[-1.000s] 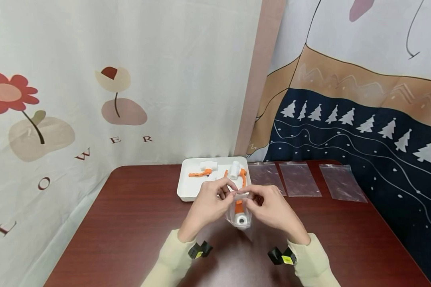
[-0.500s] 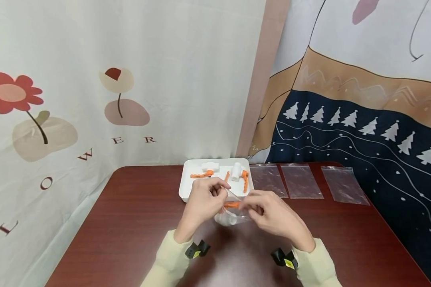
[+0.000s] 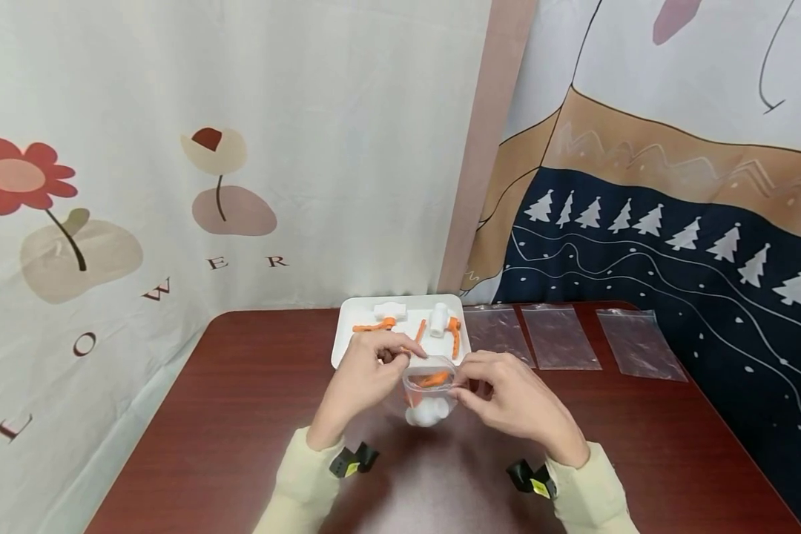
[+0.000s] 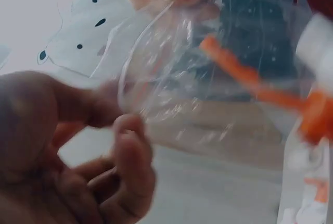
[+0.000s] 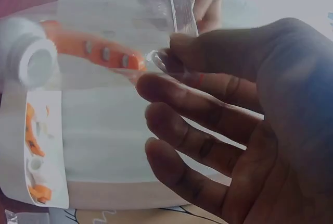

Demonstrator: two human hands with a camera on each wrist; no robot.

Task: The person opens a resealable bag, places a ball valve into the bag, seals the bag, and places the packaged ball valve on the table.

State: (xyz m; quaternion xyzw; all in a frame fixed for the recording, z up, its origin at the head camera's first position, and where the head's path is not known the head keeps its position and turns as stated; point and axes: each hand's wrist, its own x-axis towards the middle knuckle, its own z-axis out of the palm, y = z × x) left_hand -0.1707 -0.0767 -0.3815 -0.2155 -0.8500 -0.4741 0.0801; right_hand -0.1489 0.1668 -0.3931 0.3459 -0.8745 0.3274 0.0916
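Observation:
A clear zip bag (image 4: 192, 120) hangs above the table between both hands. Inside it is a white plastic valve (image 3: 429, 411) with an orange handle (image 4: 234, 70), its white body at the bottom of the bag. My left hand (image 3: 368, 374) pinches the bag's mouth on the left, thumb against forefinger. On the opposite side my right hand (image 3: 510, 393) pinches the rim between thumb and forefinger; its other fingers (image 5: 171, 114) are loosely bent in the right wrist view. The mouth stands spread in a rounded loop.
Behind the hands stands a white tray (image 3: 343, 337) holding white valves (image 3: 390, 311) with orange handles. Flat zip bags (image 3: 561, 337) lie in a row to the tray's right on the dark red table (image 3: 254, 415). Printed curtains hang behind.
The hands have drawn apart, the left one moving left. Between them the bag's mouth has spread from closed together into a loop, and the bagged valve has swung slightly left.

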